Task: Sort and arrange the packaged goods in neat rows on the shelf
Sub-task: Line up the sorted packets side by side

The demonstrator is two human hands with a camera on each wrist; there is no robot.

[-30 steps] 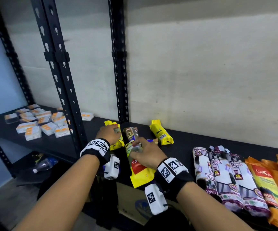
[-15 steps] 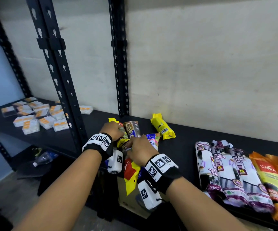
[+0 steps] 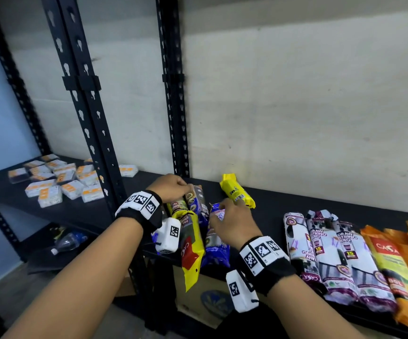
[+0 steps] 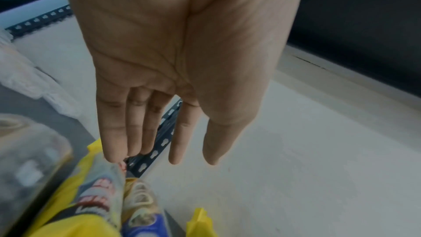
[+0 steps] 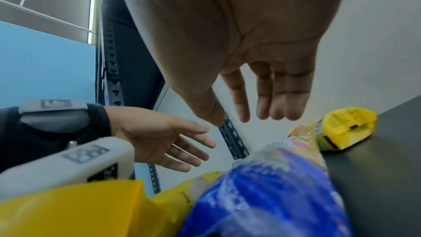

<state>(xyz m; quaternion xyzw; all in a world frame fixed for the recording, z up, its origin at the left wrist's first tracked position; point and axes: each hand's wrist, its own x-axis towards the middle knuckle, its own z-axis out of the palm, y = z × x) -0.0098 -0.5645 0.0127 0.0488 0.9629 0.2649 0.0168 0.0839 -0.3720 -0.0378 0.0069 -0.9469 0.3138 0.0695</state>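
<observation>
A pale wall [image 3: 295,106] is standing in front of me behind black perforated uprights [image 3: 85,113]. Below me a cardboard box [image 3: 198,302] is sitting on the floor, and a clear plastic bottle [image 3: 67,243] is lying on a lower level.

black shelf [image 3: 283,204]; a yellow pack [image 3: 237,190] showing at 12 o'clock, a blue pack [image 3: 216,241] at centre, orange packs [image 3: 398,260] at 3 o'clock, black-and-white checkered wristbands [image 3: 140,201].
</observation>
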